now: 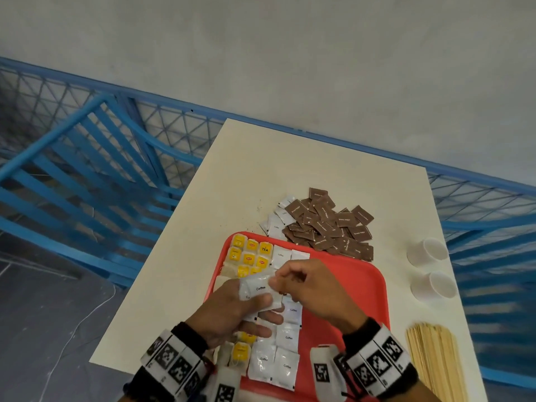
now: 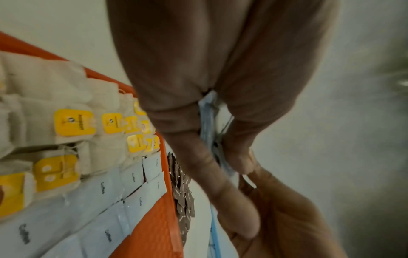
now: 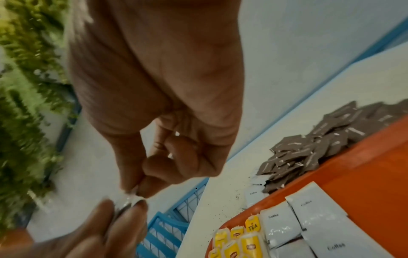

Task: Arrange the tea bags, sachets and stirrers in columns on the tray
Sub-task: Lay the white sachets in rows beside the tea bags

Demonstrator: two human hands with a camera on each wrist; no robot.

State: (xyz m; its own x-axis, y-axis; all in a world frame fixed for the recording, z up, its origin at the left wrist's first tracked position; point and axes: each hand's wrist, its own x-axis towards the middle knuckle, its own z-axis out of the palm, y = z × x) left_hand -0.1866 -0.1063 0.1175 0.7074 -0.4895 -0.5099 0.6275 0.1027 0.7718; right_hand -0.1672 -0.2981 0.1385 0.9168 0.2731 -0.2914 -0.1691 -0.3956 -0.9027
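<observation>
Cream, matte table (image 1: 304, 175), rectangular. On it, red plastic tray (image 1: 348, 285), pebbled, with rounded corners. Beyond its far edge, heaped brown sachets (image 1: 333, 224), flat paper squares. At right, pale wooden stirrers (image 1: 435, 358) bundled side by side; two white cups (image 1: 429, 250) tipped over. On tray: yellow-tagged tea bags (image 1: 249, 253) in left columns, glossy white coffee sachets (image 1: 287, 338) beside them. Left hand (image 1: 232, 311) clasping a white sachet stack (image 1: 258, 291) above tray; right hand (image 1: 307, 288) pinching its top edge.

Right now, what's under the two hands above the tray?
Under the left hand and right hand: tea bags and white coffee sachets on the red tray; the middle rows are hidden.
</observation>
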